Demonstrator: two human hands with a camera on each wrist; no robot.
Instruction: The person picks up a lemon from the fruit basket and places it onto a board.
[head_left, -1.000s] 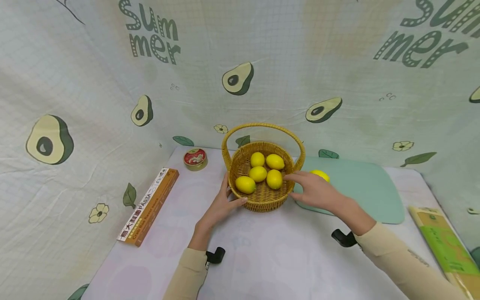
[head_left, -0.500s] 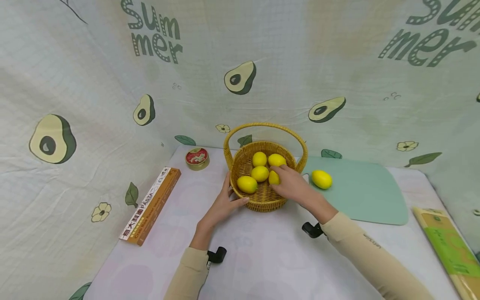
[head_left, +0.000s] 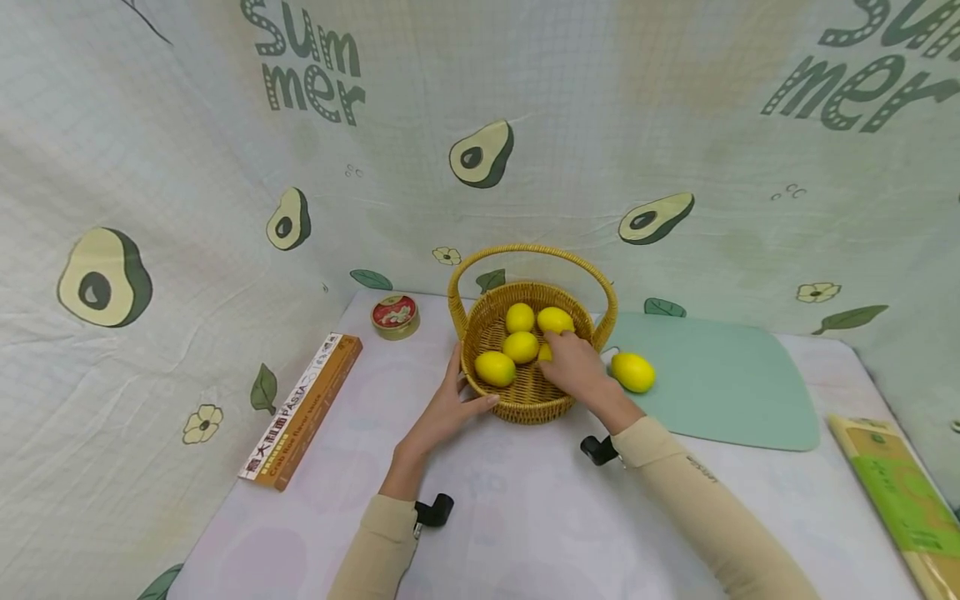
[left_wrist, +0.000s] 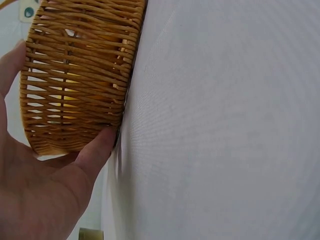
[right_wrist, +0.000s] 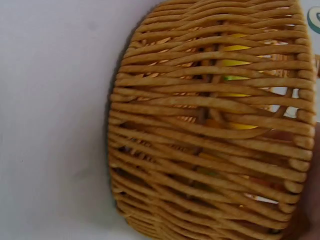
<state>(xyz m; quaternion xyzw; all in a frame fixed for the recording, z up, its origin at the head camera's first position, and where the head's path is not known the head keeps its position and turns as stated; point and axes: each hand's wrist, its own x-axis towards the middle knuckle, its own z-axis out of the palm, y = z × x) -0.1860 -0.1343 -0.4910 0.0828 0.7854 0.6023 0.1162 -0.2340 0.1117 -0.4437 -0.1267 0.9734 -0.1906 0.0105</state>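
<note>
Head view is showing the right hand (head_left: 572, 363) reaching over the rim of the wicker basket (head_left: 525, 398), where a second ago it was lying out on the green mat (head_left: 720, 383) beside the loose lemon (head_left: 633, 372). Its fingers are now curling over a lemon in the basket (head_left: 545, 353), mostly covered, so it seems to be grasping that fruit rather than merely touching it. That loose lemon is sitting on the mat's near-left edge, just beside the basket, so the work looks to be moving fruit out, one by one. Four other lemons are resting inside. The left hand (head_left: 442, 408) is staying pressed against the basket's left wall, steadying it.

Left wrist view is showing the thumb (left_wrist: 97, 150) lying straight along the foot of the weave, fingers relaxed, not clenched.

Right wrist view is filling with basket wall (right_wrist: 210, 130); yellow is glinting through the gaps, but the fingers are hidden here.
</note>
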